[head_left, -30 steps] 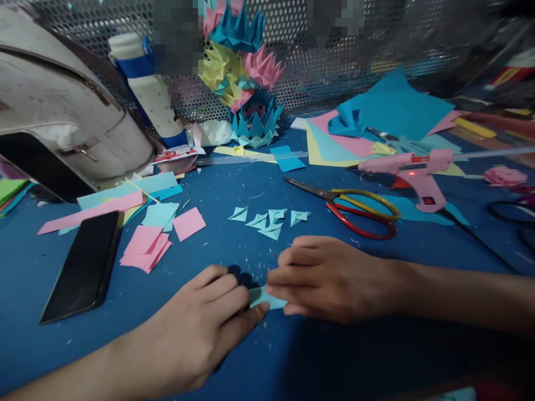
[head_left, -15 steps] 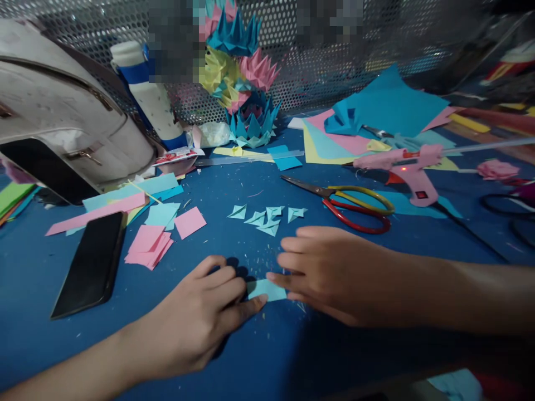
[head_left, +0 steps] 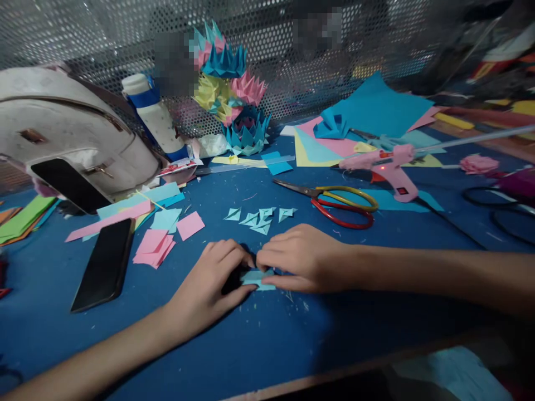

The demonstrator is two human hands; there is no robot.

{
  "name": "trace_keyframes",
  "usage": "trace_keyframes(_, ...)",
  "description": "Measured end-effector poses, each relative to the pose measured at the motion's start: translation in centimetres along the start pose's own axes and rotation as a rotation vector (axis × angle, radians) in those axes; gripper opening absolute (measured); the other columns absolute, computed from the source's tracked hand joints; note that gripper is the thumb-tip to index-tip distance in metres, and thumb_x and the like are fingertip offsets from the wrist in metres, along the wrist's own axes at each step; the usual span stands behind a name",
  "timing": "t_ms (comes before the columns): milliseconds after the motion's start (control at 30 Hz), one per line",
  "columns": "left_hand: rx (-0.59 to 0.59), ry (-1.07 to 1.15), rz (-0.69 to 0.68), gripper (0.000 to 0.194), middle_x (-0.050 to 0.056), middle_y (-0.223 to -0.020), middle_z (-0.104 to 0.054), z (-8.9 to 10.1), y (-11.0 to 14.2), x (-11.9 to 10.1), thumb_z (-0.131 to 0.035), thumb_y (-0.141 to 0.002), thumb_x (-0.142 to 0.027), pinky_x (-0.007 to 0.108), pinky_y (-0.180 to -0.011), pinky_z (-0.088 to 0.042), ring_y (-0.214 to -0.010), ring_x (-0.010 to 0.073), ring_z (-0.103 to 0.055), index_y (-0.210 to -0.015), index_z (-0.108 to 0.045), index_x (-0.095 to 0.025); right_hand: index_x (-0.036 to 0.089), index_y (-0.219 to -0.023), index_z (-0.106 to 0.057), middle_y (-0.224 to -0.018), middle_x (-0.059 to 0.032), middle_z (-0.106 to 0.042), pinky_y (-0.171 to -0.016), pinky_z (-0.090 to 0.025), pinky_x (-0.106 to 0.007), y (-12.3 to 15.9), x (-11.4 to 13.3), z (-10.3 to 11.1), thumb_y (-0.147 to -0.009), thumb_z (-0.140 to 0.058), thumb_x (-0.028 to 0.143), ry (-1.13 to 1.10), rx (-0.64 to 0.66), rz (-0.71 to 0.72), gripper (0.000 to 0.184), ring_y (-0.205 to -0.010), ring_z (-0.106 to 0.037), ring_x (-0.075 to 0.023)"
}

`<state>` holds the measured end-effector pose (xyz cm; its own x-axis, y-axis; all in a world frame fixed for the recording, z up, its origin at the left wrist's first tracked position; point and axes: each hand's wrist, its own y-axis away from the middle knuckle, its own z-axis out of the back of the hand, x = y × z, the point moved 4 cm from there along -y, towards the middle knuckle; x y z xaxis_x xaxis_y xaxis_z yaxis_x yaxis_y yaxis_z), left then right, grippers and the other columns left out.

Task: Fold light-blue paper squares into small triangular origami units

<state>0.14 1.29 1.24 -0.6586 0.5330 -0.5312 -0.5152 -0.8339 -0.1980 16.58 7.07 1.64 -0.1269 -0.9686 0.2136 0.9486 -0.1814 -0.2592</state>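
Observation:
A small light-blue piece of paper point(head_left: 259, 279) lies on the table, with a crease running along its length. My left hand point(head_left: 215, 278) grips its left end, thumb on the near edge and fingers curled at the far side. From the right, my right hand point(head_left: 307, 259) pinches the other end with thumb and bent fingers, which partly cover it. Just beyond the hands sit several small folded light-blue paper triangles point(head_left: 261, 225). Left of these are a single pink paper square point(head_left: 191, 225), a stack of pink squares point(head_left: 152, 248) and some light-blue squares point(head_left: 166, 220).
Scissors point(head_left: 345, 207) with red and yellow handles lie beyond my right hand. A pink glue gun point(head_left: 395, 167) stands behind them, its cord trailing right. A phone point(head_left: 104, 264), backpack point(head_left: 71, 128), bottle point(head_left: 156, 120) and folded paper flowers point(head_left: 246, 131) are left and back.
The paper strip has opened somewhat and now shows a crease along it. My right hand has drawn closer to my left hand. The view has shifted slightly.

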Motion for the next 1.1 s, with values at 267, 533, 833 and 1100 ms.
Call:
trace_keyframes(267,-0.275,-0.075,-0.121,0.011,-0.001,-0.083,-0.062,2.1,-0.1,-0.5,-0.059,-0.095,-0.013,0.03,-0.076,-0.039,-0.081,0.0144,-0.058,-0.088,-0.061,-0.02,0.017,-0.087,-0.069,-0.067,0.0019,-0.067,-0.054,-0.035,-0.02,0.1,-0.4,1.6,-0.094,-0.061,0.027,-0.484,-0.19,-0.152,0.015,-0.055,-0.055,-0.0065)
trace_keyframes(533,-0.43,-0.326,-0.406,0.015,0.0,-0.074,-0.065,3.2,1.5,-2.5,-0.06,-0.095,-0.012,0.035,-0.071,-0.036,-0.065,0.014,-0.051,-0.085,-0.068,-0.02,0.016,-0.104,-0.059,-0.072,0.0044,-0.061,-0.045,-0.037,-0.018,-0.3,-1.1,-0.4,-0.087,-0.069,0.039,-1.041,-0.049,-0.53,0.031,-0.045,-0.046,-0.0035)
trace_keyframes(833,-0.423,-0.341,-0.417,0.015,0.002,-0.077,-0.068,2.4,1.2,-2.8,-0.062,-0.095,-0.012,0.036,-0.074,-0.038,-0.072,0.0165,-0.054,-0.082,-0.068,-0.018,0.017,-0.066,-0.048,-0.053,0.0083,-0.035,-0.047,-0.022,-0.022,-0.3,-0.5,0.5,-0.089,-0.065,0.04,-0.896,0.067,-0.516,0.037,-0.051,-0.029,-0.0056)
trace_keyframes(1100,-0.146,-0.376,-0.411,0.018,0.002,-0.105,-0.074,-0.1,1.7,-1.9,-0.053,-0.102,-0.024,0.039,-0.097,-0.037,-0.095,0.0185,-0.063,-0.111,-0.068,-0.018,0.018,-0.072,-0.054,-0.065,0.0057,-0.056,-0.056,-0.022,-0.026,0.2,-0.8,0.5,-0.087,-0.066,0.028,-0.343,0.141,-0.436,0.021,-0.06,-0.046,-0.0078)
